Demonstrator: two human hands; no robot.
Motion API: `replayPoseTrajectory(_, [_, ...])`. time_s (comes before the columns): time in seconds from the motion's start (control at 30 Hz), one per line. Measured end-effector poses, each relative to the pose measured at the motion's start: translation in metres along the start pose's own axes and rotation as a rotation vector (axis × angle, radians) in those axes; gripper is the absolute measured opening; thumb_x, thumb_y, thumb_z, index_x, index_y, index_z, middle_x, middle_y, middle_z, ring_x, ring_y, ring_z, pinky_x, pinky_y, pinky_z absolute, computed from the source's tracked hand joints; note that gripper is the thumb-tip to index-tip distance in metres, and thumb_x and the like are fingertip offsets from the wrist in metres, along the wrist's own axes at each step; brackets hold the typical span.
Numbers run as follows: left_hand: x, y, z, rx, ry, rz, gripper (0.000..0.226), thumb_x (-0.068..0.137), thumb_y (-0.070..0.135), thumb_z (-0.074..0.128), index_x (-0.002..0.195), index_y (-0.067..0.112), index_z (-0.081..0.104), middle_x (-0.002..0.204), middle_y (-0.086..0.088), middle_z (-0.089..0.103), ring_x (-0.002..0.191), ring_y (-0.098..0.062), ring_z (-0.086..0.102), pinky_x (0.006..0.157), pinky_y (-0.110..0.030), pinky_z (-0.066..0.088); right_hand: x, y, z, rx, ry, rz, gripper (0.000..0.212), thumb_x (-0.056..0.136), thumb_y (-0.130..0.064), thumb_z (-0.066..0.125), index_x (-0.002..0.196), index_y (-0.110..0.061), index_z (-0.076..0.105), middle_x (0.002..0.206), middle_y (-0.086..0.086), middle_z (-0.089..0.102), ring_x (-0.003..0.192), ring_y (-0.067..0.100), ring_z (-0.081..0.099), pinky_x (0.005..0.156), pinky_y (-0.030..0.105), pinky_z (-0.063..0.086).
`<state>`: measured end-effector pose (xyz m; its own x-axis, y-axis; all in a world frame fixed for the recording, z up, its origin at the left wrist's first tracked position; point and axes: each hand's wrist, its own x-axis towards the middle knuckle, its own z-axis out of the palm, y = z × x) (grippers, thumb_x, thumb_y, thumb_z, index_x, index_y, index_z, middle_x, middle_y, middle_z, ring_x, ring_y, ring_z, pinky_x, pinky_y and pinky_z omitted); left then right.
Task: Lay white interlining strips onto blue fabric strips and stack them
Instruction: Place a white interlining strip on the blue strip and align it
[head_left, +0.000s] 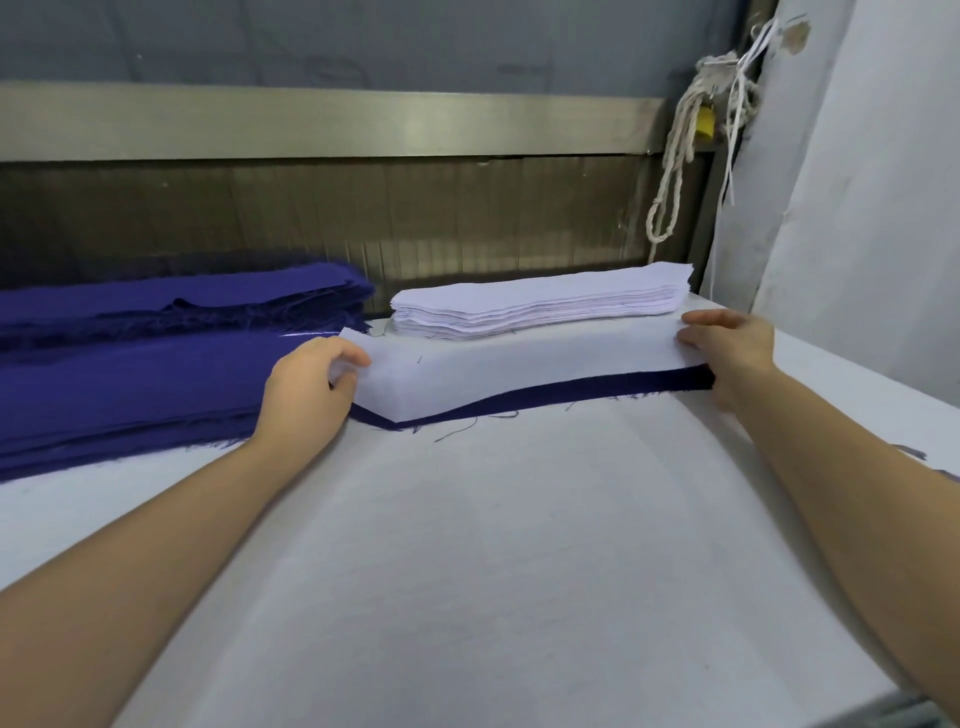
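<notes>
While the table (519, 545) bears a blue pile (130, 374) at left and a white pile (540, 304) behind, one white strip (519, 369) lies on a blue strip (571, 392) just before it, blue showing along the near edge; the left hand (306, 395) pinches its left end, the right hand (732, 348) grips its right; aligning seems in hand; next, square edges, then stack.

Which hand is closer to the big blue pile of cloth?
Left. The left hand is right beside the blue pile, pinching the white strip at one end; the right hand holds its other end, farther off.
</notes>
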<state>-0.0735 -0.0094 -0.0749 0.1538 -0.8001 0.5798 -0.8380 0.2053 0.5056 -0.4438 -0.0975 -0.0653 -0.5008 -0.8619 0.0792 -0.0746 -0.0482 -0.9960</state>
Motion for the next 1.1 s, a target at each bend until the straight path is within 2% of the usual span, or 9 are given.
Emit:
replayPoseTrajectory(0.1, [0.000, 0.000, 0.000, 0.035, -0.017, 0.030, 0.027, 0.085, -0.008, 0.051, 0.097, 0.011, 0.067, 0.100, 0.004, 0.060, 0.082, -0.013, 0.047, 0.074, -0.022, 0.035, 0.002, 0.004, 0.000, -0.144, 0.031, -0.083, 0.024, 0.077, 0.005, 0.065, 0.081, -0.018, 0.067, 0.092, 0.003, 0.061, 0.091, 0.022, 0.056, 0.076, 0.029, 0.049])
replayPoseTrajectory(0.23, [0.001, -0.002, 0.000, 0.085, -0.074, 0.024, 0.030, 0.085, -0.010, 0.051, 0.100, 0.009, 0.069, 0.105, -0.006, 0.062, 0.090, -0.018, 0.051, 0.078, -0.024, 0.037, 0.000, 0.006, 0.000, -0.530, 0.040, -0.239, 0.030, 0.079, 0.006, 0.053, 0.092, -0.017, 0.069, 0.096, 0.005, 0.059, 0.089, 0.023, 0.053, 0.076, 0.026, 0.041])
replayPoseTrajectory(0.33, [0.001, -0.002, 0.000, 0.090, -0.107, 0.006, 0.033, 0.085, -0.010, 0.049, 0.103, 0.009, 0.070, 0.110, -0.010, 0.064, 0.101, -0.027, 0.056, 0.086, -0.030, 0.042, -0.002, 0.007, 0.001, -0.676, 0.003, -0.280, 0.034, 0.083, 0.006, 0.050, 0.106, -0.010, 0.069, 0.115, 0.010, 0.061, 0.103, 0.028, 0.055, 0.082, 0.027, 0.041])
replayPoseTrajectory(0.43, [0.001, -0.002, 0.001, 0.102, -0.118, -0.014, 0.033, 0.086, -0.008, 0.048, 0.108, 0.008, 0.068, 0.114, -0.010, 0.062, 0.107, -0.028, 0.054, 0.090, -0.033, 0.042, -0.002, 0.007, 0.001, -0.713, -0.014, -0.288, 0.040, 0.085, 0.004, 0.049, 0.123, -0.005, 0.061, 0.132, 0.013, 0.054, 0.122, 0.031, 0.048, 0.099, 0.031, 0.036])
replayPoseTrajectory(0.5, [0.001, -0.002, 0.001, 0.105, -0.115, -0.032, 0.031, 0.087, -0.006, 0.049, 0.108, 0.008, 0.067, 0.115, -0.009, 0.062, 0.109, -0.027, 0.053, 0.088, -0.030, 0.040, -0.001, 0.008, 0.001, -0.710, -0.014, -0.300, 0.042, 0.087, 0.003, 0.049, 0.127, -0.005, 0.058, 0.136, 0.013, 0.052, 0.125, 0.030, 0.045, 0.103, 0.031, 0.033])
replayPoseTrajectory(0.8, [0.004, -0.003, 0.000, 0.070, -0.161, -0.069, 0.023, 0.088, 0.002, 0.056, 0.107, 0.010, 0.067, 0.116, -0.004, 0.064, 0.112, -0.023, 0.052, 0.088, -0.023, 0.033, 0.004, 0.011, 0.000, -0.677, -0.016, -0.321, 0.042, 0.089, 0.001, 0.052, 0.130, -0.005, 0.053, 0.137, 0.013, 0.049, 0.126, 0.030, 0.044, 0.099, 0.030, 0.034])
replayPoseTrajectory(0.97, [0.004, -0.002, 0.000, 0.060, -0.167, -0.071, 0.022, 0.088, 0.003, 0.057, 0.106, 0.011, 0.067, 0.115, -0.002, 0.063, 0.111, -0.022, 0.051, 0.088, -0.022, 0.033, 0.006, 0.011, -0.001, -0.748, -0.025, -0.291, 0.042, 0.089, -0.007, 0.058, 0.130, -0.006, 0.052, 0.136, 0.013, 0.050, 0.123, 0.031, 0.046, 0.097, 0.033, 0.036])
replayPoseTrajectory(1.1, [0.004, 0.000, 0.000, 0.061, -0.173, -0.069, 0.022, 0.087, 0.004, 0.059, 0.106, 0.011, 0.067, 0.115, -0.003, 0.063, 0.111, -0.022, 0.052, 0.088, -0.024, 0.034, 0.008, 0.012, -0.003, -0.791, -0.032, -0.282, 0.043, 0.088, -0.005, 0.058, 0.130, -0.006, 0.052, 0.136, 0.013, 0.050, 0.123, 0.031, 0.046, 0.092, 0.031, 0.038])
